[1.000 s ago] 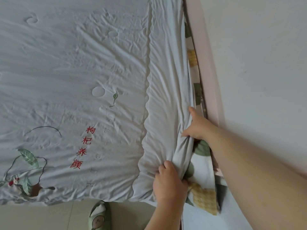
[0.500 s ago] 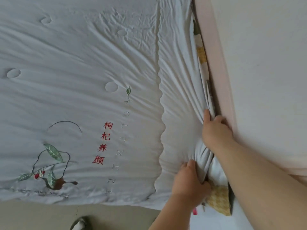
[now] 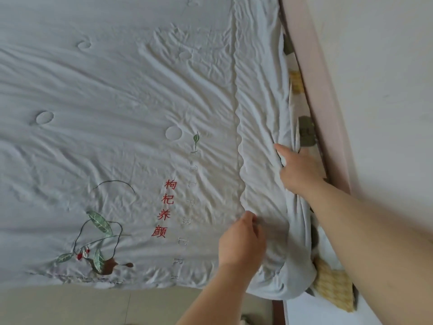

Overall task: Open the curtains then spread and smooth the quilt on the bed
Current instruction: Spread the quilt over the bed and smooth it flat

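Quilt [image 3: 117, 102]: spread flat, fills most of the view. Its near edge ends at the floor [image 3: 70, 306]; its right edge runs along a pink strip [image 3: 328, 118] below the wall [image 3: 386, 78].

Right hand [image 3: 301, 171]: on the quilt's right border, just beside the pink strip. The fingers are curled round a bunched rope of border fabric, and the thumb [image 3: 282, 150] lies extended along the cloth. Creases fan out from this grip toward the quilt's middle.

Left hand [image 3: 241, 242]: nearer the corner, at the scalloped seam that separates the border from the main panel. Its fingers are curled down into the fabric and pinch a small ridge of it. The fingertips are blurred, so the exact hold is unclear.

Between the two hands the border is gathered into a thick twisted fold that ends in a rounded lump at the near right corner.

Material: thin, soft, pale grey-blue cloth with fine wrinkles throughout. It has stitched oval and curl motifs. Near the front edge are embroidered green leaves with red berries, a column of red characters and a column of pale letters.

Under the lifted corner a patterned sheet [image 3: 334, 289] shows yellow check patches and green shapes on white.
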Motion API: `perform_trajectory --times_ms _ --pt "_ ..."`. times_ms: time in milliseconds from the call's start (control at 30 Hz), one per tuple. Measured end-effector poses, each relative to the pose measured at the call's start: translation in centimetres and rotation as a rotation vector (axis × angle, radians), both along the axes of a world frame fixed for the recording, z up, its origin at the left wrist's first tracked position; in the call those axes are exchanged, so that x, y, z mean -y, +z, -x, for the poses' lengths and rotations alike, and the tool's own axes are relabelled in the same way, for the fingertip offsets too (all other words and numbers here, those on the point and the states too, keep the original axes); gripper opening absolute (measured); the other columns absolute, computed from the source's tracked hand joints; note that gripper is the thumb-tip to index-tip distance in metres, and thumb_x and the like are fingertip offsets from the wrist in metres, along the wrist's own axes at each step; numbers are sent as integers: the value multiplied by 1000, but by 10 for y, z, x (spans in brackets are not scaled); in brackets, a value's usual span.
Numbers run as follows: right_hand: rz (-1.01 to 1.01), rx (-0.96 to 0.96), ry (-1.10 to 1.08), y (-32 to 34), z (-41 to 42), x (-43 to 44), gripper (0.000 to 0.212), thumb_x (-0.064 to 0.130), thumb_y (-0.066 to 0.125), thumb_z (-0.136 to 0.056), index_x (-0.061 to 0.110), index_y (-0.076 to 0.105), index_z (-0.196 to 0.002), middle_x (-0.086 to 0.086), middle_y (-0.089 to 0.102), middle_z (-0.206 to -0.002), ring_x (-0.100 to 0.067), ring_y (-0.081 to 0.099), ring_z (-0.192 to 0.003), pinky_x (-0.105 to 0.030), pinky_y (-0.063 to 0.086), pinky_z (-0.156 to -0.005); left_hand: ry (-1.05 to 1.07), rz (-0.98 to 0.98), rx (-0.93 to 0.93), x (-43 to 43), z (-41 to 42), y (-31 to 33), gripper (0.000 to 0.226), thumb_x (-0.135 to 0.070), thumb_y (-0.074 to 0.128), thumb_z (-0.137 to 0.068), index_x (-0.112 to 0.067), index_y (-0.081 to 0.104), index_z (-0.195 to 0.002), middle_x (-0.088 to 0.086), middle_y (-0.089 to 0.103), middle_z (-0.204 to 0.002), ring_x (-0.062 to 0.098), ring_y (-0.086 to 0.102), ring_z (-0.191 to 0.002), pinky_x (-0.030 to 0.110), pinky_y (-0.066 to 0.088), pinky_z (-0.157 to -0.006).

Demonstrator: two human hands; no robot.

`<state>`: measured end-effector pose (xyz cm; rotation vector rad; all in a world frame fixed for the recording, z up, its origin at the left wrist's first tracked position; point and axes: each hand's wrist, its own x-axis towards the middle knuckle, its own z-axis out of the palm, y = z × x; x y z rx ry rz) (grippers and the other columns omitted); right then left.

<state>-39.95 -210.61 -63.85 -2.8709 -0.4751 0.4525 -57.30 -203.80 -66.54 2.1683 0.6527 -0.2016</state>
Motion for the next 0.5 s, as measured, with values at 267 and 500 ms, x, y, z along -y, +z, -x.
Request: perform_trajectory --times_ms 267,500 --pt "477 86 -119 -13 -15 28 61 7 35 -94 4 11 -150 -27 23 -144 -39 55 -113 -41 47 -87 -12 5 -141 -13 -10 -9 18 -21 41 -89 -24 54 -101 -1 63 -103 26 59 -92 32 44 -71" --pt "627 222 102 -16 13 20 59 21 34 -94 -4 20 -146 -24 4 -155 -35 30 -131 -37 30 -104 -7 3 -171 -32 0 -11 17 -21 38 -92 -18 54 -96 -2 62 -83 20 59 -73 32 45 -59"
